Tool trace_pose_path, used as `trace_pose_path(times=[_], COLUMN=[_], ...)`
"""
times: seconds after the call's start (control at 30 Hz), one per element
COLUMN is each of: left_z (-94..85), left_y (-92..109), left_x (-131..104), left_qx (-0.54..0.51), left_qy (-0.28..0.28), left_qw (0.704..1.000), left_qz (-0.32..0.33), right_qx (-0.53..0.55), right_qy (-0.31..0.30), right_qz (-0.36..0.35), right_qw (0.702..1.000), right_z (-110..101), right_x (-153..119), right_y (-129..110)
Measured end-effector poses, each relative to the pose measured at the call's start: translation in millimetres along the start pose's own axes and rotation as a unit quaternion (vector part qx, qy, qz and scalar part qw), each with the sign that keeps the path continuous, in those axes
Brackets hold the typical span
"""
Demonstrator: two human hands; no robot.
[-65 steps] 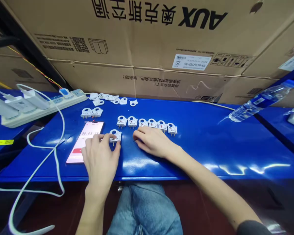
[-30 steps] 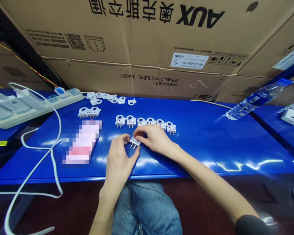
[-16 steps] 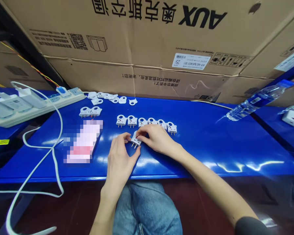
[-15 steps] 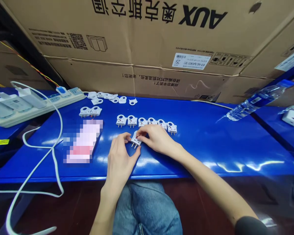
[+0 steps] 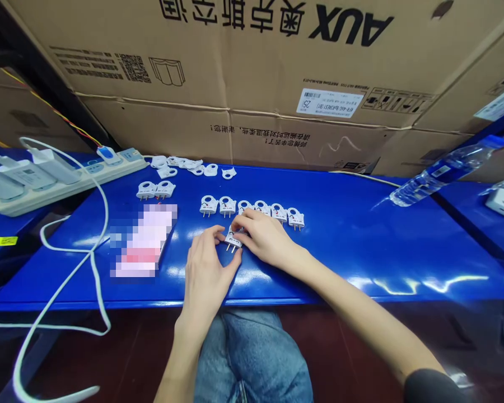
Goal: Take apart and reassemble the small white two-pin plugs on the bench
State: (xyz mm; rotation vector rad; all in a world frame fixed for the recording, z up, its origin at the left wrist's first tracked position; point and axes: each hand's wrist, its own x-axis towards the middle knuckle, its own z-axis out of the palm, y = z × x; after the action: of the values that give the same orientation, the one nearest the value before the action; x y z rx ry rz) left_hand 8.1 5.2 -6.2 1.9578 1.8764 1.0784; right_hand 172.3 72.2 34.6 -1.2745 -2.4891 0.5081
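Observation:
A white two-pin plug housing (image 5: 233, 239) is between my hands over the blue table, its metal pins pointing toward me. My left hand (image 5: 208, 263) grips it from the left, with the thumb low by the pins. Over the upper right part, the thumb and fingers of my right hand (image 5: 266, 235) are pinched together and cover most of that end. Any small part between those fingertips is hidden. Just beyond stands a row of several similar plug housings (image 5: 209, 205) with round openings and dark and reddish wires, partly behind my right hand.
Two more plug housings (image 5: 164, 189) and a pile of white covers (image 5: 187, 164) lie farther back left. Near them are a pixelated pink object (image 5: 145, 240), a power strip (image 5: 88, 178) and a looping white cable (image 5: 93, 246). A bottle (image 5: 441, 170) lies right; a carton (image 5: 252, 73) stands behind.
My right fingers have shifted slightly over the upper part of the plug housing, covering more of it. My left hand keeps its grip, and the view has moved very little.

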Motion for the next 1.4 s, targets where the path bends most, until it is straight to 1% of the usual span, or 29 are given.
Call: trace_pose_path(times=[0.1,0.17,0.23,0.4,0.5,0.57,0.63,0.73,0.8,0.83,0.93,1.03,1.13,1.2,1.3,1.4], left_z=[-1.8,-3.2,-4.4,-5.8,-9.1,-14.3,-21.5,-33.0,-39.2,-41.7,-46.3,-47.6,-46.8,-45.9,-44.9,-44.1], left_y=[-1,-1,-1,-1,-1,-3,-6,-14,-18,-20,-21,-18,-17,-18,-23,-30], left_x=[-1,-2,-3,-5,-5,-6,-8,-9,-7,-4,6,21,38,48,58,63], left_qx=[0.017,0.026,0.028,0.048,0.081,0.103,0.129,0.16,0.175,0.181,0.204,0.235,0.255,0.26,0.262,0.26], left_qy=[-0.006,-0.017,-0.017,0.006,0.022,0.035,0.058,0.078,0.074,0.071,0.059,0.038,0.032,0.038,0.04,0.054], left_qw=[1.0,0.999,0.999,0.996,0.993,0.991,0.988,0.983,0.981,0.981,0.977,0.971,0.966,0.964,0.963,0.964], left_qz=[0.004,0.016,0.031,0.077,0.082,0.081,0.069,0.044,0.027,0.018,-0.017,-0.035,-0.04,-0.044,-0.047,-0.029], right_qx=[-0.011,-0.016,-0.021,-0.043,-0.053,-0.048,-0.04,-0.031,-0.008,0.0,0.006,-0.027,-0.057,-0.067,-0.069,-0.059], right_qy=[-0.007,-0.008,-0.002,0.043,0.072,0.097,0.13,0.188,0.193,0.194,0.222,0.209,0.181,0.172,0.172,0.174], right_qz=[-0.011,-0.017,-0.019,-0.029,-0.028,-0.027,-0.015,0.032,0.052,0.061,0.108,0.131,0.129,0.124,0.123,0.125], right_qw=[1.0,1.0,1.0,0.998,0.996,0.994,0.991,0.981,0.98,0.979,0.969,0.969,0.973,0.975,0.975,0.975], right_z=[-1,-3,-4,-8,-10,-8,-1,15,25,29,37,41,42,41,40,39], right_x=[0,-1,-1,0,-4,-13,-27,-55,-72,-79,-92,-96,-95,-94,-92,-92], right_y=[1,0,-1,-3,-3,-3,-3,-6,-7,-8,-9,-8,-9,-11,-14,-15])
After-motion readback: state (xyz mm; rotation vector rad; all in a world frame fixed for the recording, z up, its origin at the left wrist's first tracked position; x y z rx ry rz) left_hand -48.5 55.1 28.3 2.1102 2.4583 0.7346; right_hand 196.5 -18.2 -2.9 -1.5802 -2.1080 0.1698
